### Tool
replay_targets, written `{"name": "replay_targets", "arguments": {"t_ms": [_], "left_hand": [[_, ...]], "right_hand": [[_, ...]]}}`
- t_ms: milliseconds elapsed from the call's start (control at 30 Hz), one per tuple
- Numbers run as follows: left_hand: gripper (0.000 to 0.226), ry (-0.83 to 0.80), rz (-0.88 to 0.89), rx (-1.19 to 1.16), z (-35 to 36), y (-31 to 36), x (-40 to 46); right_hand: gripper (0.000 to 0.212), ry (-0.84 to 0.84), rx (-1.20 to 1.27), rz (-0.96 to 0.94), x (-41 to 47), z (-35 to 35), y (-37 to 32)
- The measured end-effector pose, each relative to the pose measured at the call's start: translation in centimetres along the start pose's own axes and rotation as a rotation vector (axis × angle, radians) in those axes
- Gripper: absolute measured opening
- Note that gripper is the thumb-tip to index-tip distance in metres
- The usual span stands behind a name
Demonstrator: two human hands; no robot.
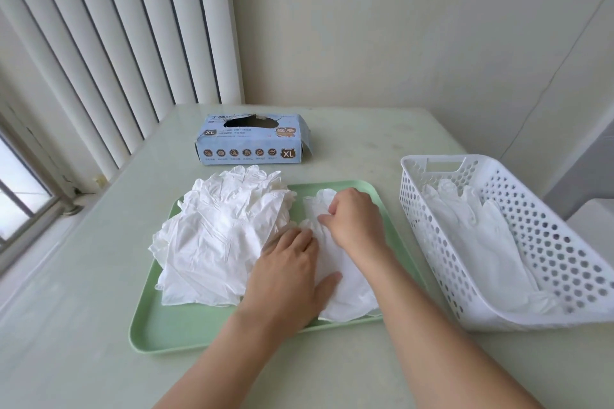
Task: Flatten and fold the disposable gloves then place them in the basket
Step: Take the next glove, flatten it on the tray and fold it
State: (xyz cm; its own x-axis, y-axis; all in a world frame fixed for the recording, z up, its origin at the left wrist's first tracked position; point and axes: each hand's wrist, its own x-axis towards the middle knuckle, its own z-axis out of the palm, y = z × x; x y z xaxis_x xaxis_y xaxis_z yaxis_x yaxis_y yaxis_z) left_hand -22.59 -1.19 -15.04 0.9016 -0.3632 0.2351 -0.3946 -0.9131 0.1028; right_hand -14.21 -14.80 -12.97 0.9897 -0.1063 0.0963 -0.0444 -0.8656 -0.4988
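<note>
A single white disposable glove (pixel 349 295) lies on the right half of a green tray (pixel 186 332). My left hand (pixel 292 272) presses flat on the glove's middle, fingers straight. My right hand (pixel 355 219) sits over the glove's finger end, fingers curled and pinching the thin material there. A loose pile of white gloves (pixel 219 236) covers the tray's left half. To the right stands a white perforated basket (pixel 548 236) with folded white gloves (pixel 478 236) lying inside.
A blue XL glove box (pixel 252 139) with a torn top opening stands behind the tray. The pale table (pixel 365 133) meets a wall at the back. Vertical blinds and a window are on the left.
</note>
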Motion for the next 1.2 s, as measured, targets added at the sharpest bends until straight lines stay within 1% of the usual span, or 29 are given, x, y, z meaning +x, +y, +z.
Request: {"name": "replay_targets", "arguments": {"t_ms": [67, 167, 200, 267, 333, 367, 400, 467, 500, 533, 633, 667, 733, 833, 900, 967, 1000, 1067, 1100, 1133, 1200], "left_hand": [[0.07, -0.028, -0.035, -0.001, -0.2, 0.1, -0.1], [0.087, -0.07, -0.061, -0.006, -0.8, 0.5, 0.0], [0.088, -0.08, -0.079, -0.003, -1.0, 0.8, 0.1], [0.078, -0.026, -0.092, 0.023, -0.9, 1.1, 0.1], [0.069, 0.071, -0.083, 0.038, -0.5, 1.4, 0.1], [0.068, 0.075, -0.095, 0.036, -0.2, 1.4, 0.0], [0.067, 0.066, -0.112, 0.04, -0.3, 1.5, -0.2], [0.061, 0.015, -0.167, 0.036, -0.5, 1.7, -0.4], [0.06, -0.016, -0.2, 0.029, -0.6, 1.8, -0.5], [0.061, -0.036, -0.223, 0.028, -0.7, 1.8, -0.5], [0.061, -0.003, -0.211, 0.02, -0.6, 2.0, -0.5], [0.06, 0.0, -0.202, 0.014, -0.4, 2.1, -0.5], [0.058, 0.02, -0.205, 0.024, -0.3, 1.9, -0.4], [0.056, 0.054, -0.219, 0.01, 0.0, 1.7, -0.6], [0.059, 0.091, -0.206, 0.006, 0.2, 1.7, -0.6], [0.064, 0.135, -0.184, -0.039, -0.2, 1.7, -0.5], [0.063, 0.168, -0.156, -0.076, -0.6, 1.6, -0.2], [0.056, 0.217, -0.099, -0.137, -1.5, 1.4, 0.6], [0.054, 0.213, -0.085, -0.149, -1.8, 1.4, 1.2], [0.053, 0.161, -0.086, -0.156, -2.2, 1.4, 2.1], [0.054, -0.046, -0.134, -0.164, -2.4, 1.6, 3.8]], "right_hand": [[0.011, 0.06, 0.043, -0.031, -0.2, 0.7, 0.3], [0.014, 0.138, 0.123, -0.085, -0.6, 1.2, 0.3], [0.014, 0.174, 0.134, -0.11, -0.6, 1.3, 0.4], [0.013, 0.206, 0.145, -0.163, -0.4, 1.5, 0.5], [0.011, 0.118, 0.112, -0.192, -0.1, 1.8, 0.6], [0.015, 0.076, 0.112, -0.202, -0.1, 1.9, 0.5], [0.019, 0.082, 0.148, -0.215, -0.1, 1.9, 0.4], [0.018, 0.233, 0.237, -0.205, 0.3, 1.4, 0.4], [0.016, 0.295, 0.233, -0.175, 0.5, 1.1, 0.6], [0.016, 0.312, 0.197, -0.139, 0.7, 0.8, 0.9], [0.023, 0.194, 0.099, -0.023, 1.4, 0.9, 1.6], [0.019, 0.173, 0.095, -0.009, 1.5, 1.1, 1.7], [0.007, 0.194, 0.104, -0.026, 1.5, 1.2, 1.6], [0.006, 0.244, 0.184, -0.084, 1.6, 1.1, 1.1], [0.003, 0.24, 0.219, -0.106, 1.7, 1.3, 1.0], [0.017, 0.248, 0.201, -0.094, 1.9, 1.5, 1.4], [0.024, 0.255, 0.161, -0.071, 2.0, 1.4, 1.7], [0.032, 0.239, 0.072, -0.032, 2.2, 1.2, 2.3], [0.034, 0.21, 0.035, -0.012, 2.2, 1.1, 2.5], [0.035, 0.173, 0.002, 0.008, 2.3, 1.0, 2.6], [0.031, 0.126, -0.021, 0.041, 2.4, 0.9, 2.7]]}}
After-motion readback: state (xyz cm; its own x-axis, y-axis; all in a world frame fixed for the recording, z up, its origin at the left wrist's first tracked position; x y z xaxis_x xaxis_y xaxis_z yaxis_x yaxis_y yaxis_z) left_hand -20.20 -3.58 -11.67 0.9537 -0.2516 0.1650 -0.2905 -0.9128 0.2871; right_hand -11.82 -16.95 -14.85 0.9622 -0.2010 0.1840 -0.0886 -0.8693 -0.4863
